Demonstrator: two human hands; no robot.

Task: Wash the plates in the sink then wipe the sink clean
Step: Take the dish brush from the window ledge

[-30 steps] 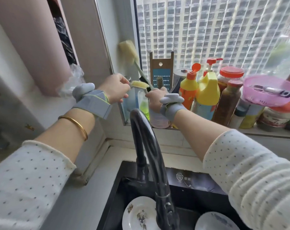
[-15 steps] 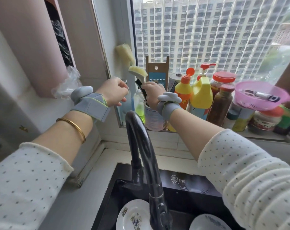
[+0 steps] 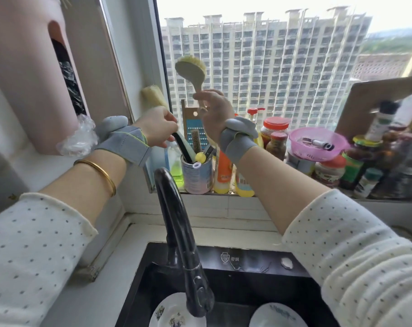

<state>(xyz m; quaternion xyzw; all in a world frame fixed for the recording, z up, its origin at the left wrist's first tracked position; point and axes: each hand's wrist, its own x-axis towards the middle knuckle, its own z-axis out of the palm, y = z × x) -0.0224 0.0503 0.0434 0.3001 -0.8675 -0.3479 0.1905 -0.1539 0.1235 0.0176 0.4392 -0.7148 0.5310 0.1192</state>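
Observation:
My right hand point(image 3: 214, 112) holds a round dish brush point(image 3: 192, 68) by its handle, lifted bristles-up above a tin can point(image 3: 197, 175) of utensils on the window sill. My left hand point(image 3: 159, 127) grips the black handle of a second, long bottle brush point(image 3: 152, 95) that still stands in the can. Two white patterned plates, one at the left point(image 3: 169, 313) and one at the right point(image 3: 277, 316), lie in the black sink point(image 3: 259, 283) at the bottom. The black faucet point(image 3: 179, 232) arches over the sink between my arms.
The sill is crowded with sauce bottles, jars, an orange squeeze bottle point(image 3: 222, 172), a green soap bottle point(image 3: 176, 166) and a pink strainer bowl point(image 3: 317, 143). A wooden grater point(image 3: 194, 128) leans behind the can. A pink bag dispenser point(image 3: 32, 74) hangs at left.
My right hand has pulled the round brush up out of the can and raised it above the sill. My left hand stays on the long brush's handle.

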